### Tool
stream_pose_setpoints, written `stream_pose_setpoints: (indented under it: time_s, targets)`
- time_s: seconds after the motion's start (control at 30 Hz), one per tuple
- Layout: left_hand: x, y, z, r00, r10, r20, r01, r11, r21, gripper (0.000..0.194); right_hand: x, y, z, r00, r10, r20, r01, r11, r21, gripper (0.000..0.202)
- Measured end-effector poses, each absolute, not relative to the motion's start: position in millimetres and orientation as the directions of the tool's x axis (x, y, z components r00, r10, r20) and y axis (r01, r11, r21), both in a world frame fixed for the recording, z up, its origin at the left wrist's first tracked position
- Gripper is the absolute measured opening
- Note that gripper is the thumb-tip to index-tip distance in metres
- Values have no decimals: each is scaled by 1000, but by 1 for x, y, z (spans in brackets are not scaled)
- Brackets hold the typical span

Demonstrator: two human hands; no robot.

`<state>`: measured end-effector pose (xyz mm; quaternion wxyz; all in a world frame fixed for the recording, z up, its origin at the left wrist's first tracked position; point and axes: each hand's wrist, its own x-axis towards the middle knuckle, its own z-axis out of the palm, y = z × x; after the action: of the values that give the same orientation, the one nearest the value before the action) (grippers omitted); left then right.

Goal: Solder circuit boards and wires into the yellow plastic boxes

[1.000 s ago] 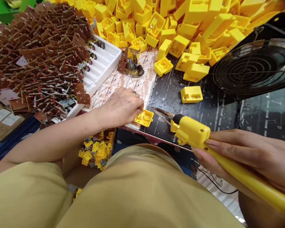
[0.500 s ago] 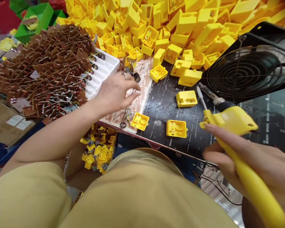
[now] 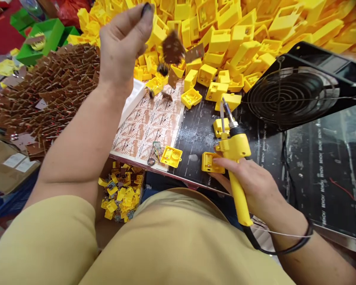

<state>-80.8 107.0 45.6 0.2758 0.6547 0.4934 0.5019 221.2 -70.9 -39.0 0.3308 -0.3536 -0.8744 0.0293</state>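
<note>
My left hand [image 3: 123,43] is raised at the upper middle, fingers closed. A dark spot shows at its fingertips; what they hold, if anything, I cannot make out. Just right of it, a blurred brown circuit board [image 3: 172,48] and a few smaller boards appear in mid-air above the pile's edge. My right hand [image 3: 252,178] grips a yellow soldering gun [image 3: 239,190], its metal tip pointing away. Its fingers also reach a yellow case half [image 3: 207,161], one on it and another beneath. Left of that lies another open yellow case [image 3: 171,156] with a small wired board [image 3: 156,148] beside it.
Yellow cases [image 3: 222,39] are heaped along the back. A large pile of brown boards [image 3: 47,95] fills the left, near a white tray [image 3: 134,99]. A black fan [image 3: 290,95] stands at right. Below the bench edge, a box holds yellow pieces [image 3: 121,194].
My left hand has risen up and away from the bench, closing, with boards now blurred beside it. My right hand has moved left with the soldering gun, its fingers reaching the near case.
</note>
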Motion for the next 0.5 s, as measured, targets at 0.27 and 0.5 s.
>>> stream_pose_setpoints:
  time_s: [0.27,0.5]
  targets:
    - [-53,75,13,200,969,143,295,-199,935,44,203,-75,-47,-418,682,600,633,692,-346,42]
    - [-27,39,34,248,969,-9,173,-36,984,29,196,-66,-29,-269,707,654,561,667,-490,55]
